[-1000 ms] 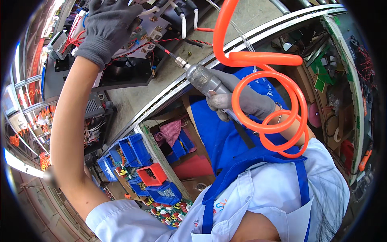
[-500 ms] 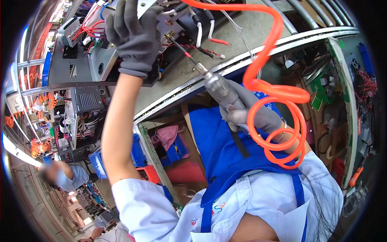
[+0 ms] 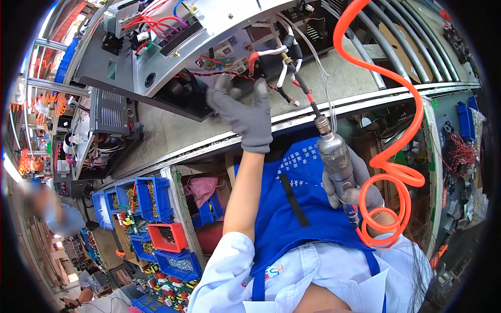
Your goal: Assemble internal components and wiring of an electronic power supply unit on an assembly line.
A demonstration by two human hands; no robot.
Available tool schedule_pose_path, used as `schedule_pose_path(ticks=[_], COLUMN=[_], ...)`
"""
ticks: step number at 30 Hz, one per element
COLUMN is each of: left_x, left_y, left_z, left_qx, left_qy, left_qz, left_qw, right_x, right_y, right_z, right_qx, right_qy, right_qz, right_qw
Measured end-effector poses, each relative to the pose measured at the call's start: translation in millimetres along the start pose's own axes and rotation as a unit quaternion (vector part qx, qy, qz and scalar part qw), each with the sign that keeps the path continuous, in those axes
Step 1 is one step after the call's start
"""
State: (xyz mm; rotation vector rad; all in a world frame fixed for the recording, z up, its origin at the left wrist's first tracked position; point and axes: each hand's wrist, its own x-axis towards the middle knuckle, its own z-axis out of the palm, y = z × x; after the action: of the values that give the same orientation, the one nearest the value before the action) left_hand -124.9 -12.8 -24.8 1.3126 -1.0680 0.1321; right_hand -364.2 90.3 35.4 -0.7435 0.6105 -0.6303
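My right hand, in a grey glove, is wrapped round an air screwdriver fed by a coiled orange hose. Its long bit points up and away, with a small brass-coloured fastener at the tip, beside white cables with black sleeves. My left hand, also gloved, is raised with thumb and fingers apart at the near side of a grey metal chassis. A twisted red-and-black wire runs out of the chassis just beyond those fingers; whether they touch it I cannot tell.
Metal rollers run at the far right of the bench. Blue parts bins and a red bin stand low on the left. Another grey unit and a person are farther left.
My left hand has come off the chassis top, moving right and nearer. The screwdriver has moved right, its bit away from the chassis. The view has shifted, showing more bins at left.
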Motion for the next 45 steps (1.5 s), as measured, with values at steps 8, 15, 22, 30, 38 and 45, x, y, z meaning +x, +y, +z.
schedule_pose_path(ticks=[8,15,22,30,38,45], left_x=[23.7,46.5,38.8,18.7,29.6,22.3], left_y=[-31.9,-27.6,-39.7,-19.7,-23.9,-27.7], left_z=[11.1,51.7,47.0,8.9,7.0,14.1], left_qx=[-0.056,0.142,0.035,-0.222,-0.448,-0.409], left_qy=[-0.221,-0.041,-0.008,-0.091,-0.051,-0.114], left_qz=[-0.118,0.16,-0.023,-0.354,-0.366,-0.269], left_qw=[0.967,0.976,0.999,0.904,0.814,0.864], right_x=[-4.7,4.3,4.7,11.1,0.9,-1.4], right_y=[5.5,4.0,-0.2,-2.1,-5.5,-1.7], right_z=[-9.3,-11.1,-12.9,-7.5,2.4,1.5], right_qx=[0.008,0.018,0.017,0.01,-0.027,-0.013], right_qy=[0.003,0.025,0.024,0.023,0.046,0.049], right_qz=[-0.046,-0.07,-0.08,-0.049,0.008,0.024], right_qw=[0.999,0.997,0.996,0.999,0.999,0.998])
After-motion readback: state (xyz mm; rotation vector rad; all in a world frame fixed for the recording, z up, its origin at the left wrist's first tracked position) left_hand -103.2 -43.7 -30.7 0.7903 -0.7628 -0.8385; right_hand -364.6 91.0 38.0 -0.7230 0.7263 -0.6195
